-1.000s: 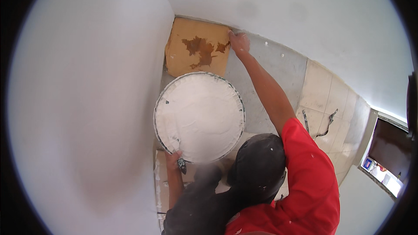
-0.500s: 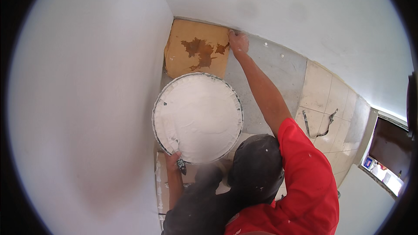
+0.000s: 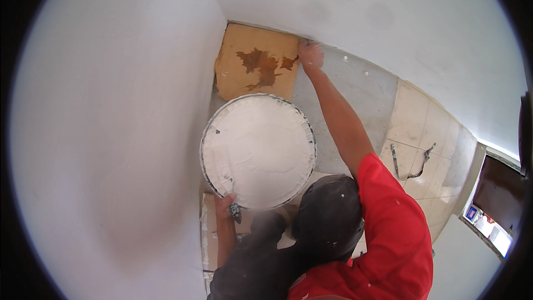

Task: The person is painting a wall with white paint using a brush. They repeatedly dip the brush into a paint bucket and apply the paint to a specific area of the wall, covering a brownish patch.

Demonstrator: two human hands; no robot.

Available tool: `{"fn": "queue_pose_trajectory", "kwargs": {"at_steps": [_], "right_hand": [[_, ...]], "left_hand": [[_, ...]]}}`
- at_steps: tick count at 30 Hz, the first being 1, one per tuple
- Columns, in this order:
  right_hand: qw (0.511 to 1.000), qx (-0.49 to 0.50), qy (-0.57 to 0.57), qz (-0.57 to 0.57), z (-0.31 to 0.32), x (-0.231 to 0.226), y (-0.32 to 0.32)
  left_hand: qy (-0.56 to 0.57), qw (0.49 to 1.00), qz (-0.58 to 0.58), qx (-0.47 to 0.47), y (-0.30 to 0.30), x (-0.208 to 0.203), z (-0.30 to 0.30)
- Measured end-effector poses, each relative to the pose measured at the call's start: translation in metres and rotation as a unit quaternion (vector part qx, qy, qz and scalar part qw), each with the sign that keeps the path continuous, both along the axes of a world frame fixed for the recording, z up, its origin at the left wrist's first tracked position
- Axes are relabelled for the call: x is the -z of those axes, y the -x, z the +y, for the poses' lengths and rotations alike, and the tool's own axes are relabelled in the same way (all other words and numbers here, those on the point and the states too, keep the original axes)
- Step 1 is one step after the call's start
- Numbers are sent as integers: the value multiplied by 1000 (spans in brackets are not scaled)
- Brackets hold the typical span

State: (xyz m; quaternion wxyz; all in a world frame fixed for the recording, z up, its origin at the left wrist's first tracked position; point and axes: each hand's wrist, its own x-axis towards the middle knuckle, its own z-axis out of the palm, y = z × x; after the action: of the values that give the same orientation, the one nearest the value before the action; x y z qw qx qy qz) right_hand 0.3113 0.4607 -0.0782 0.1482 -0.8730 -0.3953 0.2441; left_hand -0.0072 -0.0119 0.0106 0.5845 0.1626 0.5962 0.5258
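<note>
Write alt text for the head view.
A person in a red shirt crouches in a white-walled corner, their right hand stretched out to the foot of the far wall beside a stained brown cardboard sheet on the floor. Their left hand grips the rim of a round pan full of white plaster.

Matt white plaster [image 3: 258, 147] — smooth in the pan; stained brown cardboard [image 3: 255, 66] — dull.

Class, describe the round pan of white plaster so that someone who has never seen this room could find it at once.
Start at the corner where the two white walls meet. Just in front of the stained brown cardboard on the floor there is the round pan, gripped at its near rim by the left hand. It alone is circular, metal-rimmed and filled with white paste.
</note>
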Motion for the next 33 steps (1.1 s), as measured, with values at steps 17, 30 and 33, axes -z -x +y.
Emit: {"fn": "queue_pose_trajectory", "kwargs": {"at_steps": [17, 30, 33], "right_hand": [[626, -750, -97, -190, -9, -43, 130], [767, -625, -59, -134, -3, -49, 114], [778, -618, -47, -101, 11, -32, 118]], "left_hand": [[-4, 999, 19, -25, -4, 8, -15], [21, 999, 8, -48, -19, -42, 22], [37, 999, -17, -29, -7, -12, 3]]}}
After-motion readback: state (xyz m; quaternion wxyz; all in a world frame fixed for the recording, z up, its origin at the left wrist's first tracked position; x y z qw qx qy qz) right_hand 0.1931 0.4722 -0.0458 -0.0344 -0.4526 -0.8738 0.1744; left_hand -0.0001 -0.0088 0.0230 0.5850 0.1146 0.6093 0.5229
